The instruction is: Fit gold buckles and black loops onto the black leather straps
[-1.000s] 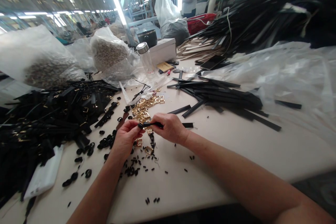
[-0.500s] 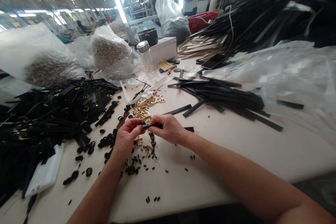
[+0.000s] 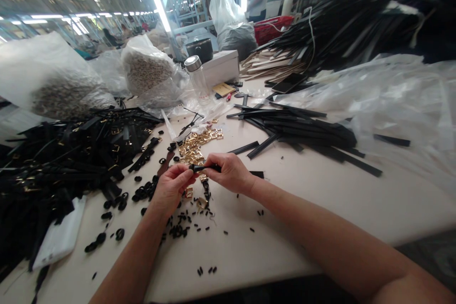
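Between my two hands is a black strap (image 3: 198, 168), its end pinched by the fingertips of my left hand (image 3: 174, 181). My right hand (image 3: 230, 172) is closed around the same strap, and its tail (image 3: 257, 174) shows past the wrist. What my left fingertips cover at the strap's end is too small to make out. Just beyond the hands lies a heap of gold buckles (image 3: 192, 148). Small black loops (image 3: 147, 190) are gathered to the left of my left hand. Tiny black cylindrical pieces (image 3: 180, 228) are scattered on the table below the hands.
At left is a big pile of black straps with buckles (image 3: 81, 152). Loose black strips (image 3: 295, 126) lie at right beside plastic sheeting (image 3: 402, 99). Farther back stand filled plastic bags (image 3: 146, 69), a glass bottle (image 3: 196, 76) and a white box (image 3: 223, 67).
Both hands stay in nearly the same place. My left fingers have shifted slightly on the strap's end, and the view has moved a little.
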`<state>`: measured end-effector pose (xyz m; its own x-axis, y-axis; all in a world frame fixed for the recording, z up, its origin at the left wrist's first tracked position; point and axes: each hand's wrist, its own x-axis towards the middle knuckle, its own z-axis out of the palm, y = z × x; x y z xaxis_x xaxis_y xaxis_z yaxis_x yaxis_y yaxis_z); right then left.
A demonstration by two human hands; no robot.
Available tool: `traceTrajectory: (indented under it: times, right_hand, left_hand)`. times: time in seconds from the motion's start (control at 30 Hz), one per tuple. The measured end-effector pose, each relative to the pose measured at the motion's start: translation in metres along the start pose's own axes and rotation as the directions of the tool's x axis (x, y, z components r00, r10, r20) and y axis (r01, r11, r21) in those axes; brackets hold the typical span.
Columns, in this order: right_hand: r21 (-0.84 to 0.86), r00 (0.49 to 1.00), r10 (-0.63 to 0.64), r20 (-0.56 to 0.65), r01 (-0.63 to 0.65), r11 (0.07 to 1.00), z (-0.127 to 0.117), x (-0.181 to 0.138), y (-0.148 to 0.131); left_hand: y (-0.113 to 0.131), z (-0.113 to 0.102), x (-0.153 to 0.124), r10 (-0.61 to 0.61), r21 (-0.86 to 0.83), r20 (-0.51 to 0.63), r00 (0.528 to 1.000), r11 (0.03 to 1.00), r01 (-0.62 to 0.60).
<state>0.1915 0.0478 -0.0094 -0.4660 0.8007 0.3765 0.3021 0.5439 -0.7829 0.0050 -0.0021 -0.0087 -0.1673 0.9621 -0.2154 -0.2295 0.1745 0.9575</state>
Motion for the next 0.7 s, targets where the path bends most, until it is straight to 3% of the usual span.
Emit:
traceTrajectory:
  times: [0.2, 0.43, 0.57, 0.7]
  right_hand:
    - [-0.217, 0.985, -0.169, -0.014, 0.162, 0.963, -0.0018, -0.0011, 0.0025]
    - [-0.375, 0.967, -0.233, 0.101, 0.254, 0.892, -0.0013, -0.0021, 0.0]
    - [-0.345, 0.962, -0.216, 0.17, 0.263, 0.901, -0.0018, -0.0018, 0.0005]
    - [-0.302, 0.979, -0.076, 0.188, 0.132, 0.944, -0.0053, -0.0009, -0.0019]
  left_hand:
    - [0.001, 0.002, -0.0007, -0.025, -0.009, -0.033, 0.999, 1.0, 0.024]
    - [-0.0001, 0.0046, -0.0028, -0.052, 0.04, 0.006, 0.999, 0.998, 0.052]
    - [-0.0011, 0.0042, -0.0039, -0.008, 0.124, 0.045, 0.999, 0.992, 0.002]
    - [0.0006, 0.0035, -0.0045, 0.05, 0.184, 0.035, 0.998, 0.981, -0.055]
